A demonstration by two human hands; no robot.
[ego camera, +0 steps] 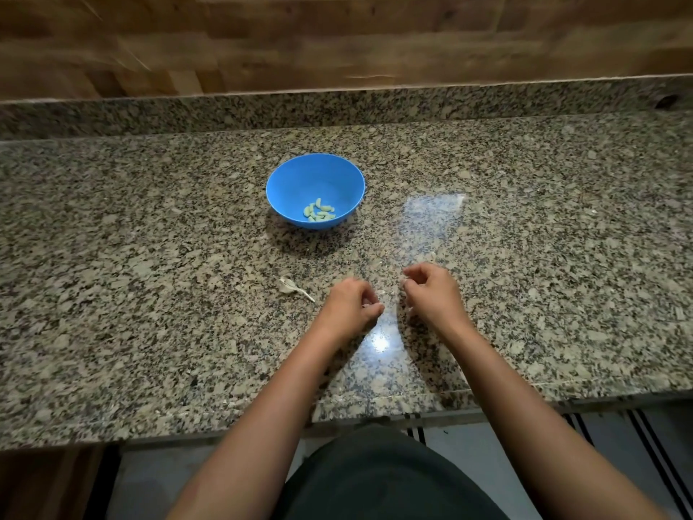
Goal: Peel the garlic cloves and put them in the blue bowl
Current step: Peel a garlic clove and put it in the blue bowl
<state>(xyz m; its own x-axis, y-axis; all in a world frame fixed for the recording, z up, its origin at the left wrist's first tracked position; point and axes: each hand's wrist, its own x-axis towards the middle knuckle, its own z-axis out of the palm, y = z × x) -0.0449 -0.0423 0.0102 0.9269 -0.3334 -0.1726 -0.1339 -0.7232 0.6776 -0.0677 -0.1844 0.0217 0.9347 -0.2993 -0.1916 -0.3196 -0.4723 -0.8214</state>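
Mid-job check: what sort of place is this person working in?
Most likely a home kitchen. The person works at a speckled granite counter with a wood-patterned wall behind it. A blue bowl holding peeled garlic cloves sits on the counter, with a scrap of garlic skin nearby.

The counter (150,257) under the blue bowl (279,174) is polished speckled granite, glossy enough to throw back a bright glare on the near side of the bowl, and the wall (337,39) behind the bowl is matt wood planking. The bowl looks like smooth plastic with a soft sheen, and the garlic cloves (318,212) inside it are bare, smooth and pale. Nearer than the bowl and slightly left lies a dry, papery garlic skin (290,286), while the left hand (352,305) and right hand (431,290) pinch small pale bits (404,282) too blurred to tell their texture.
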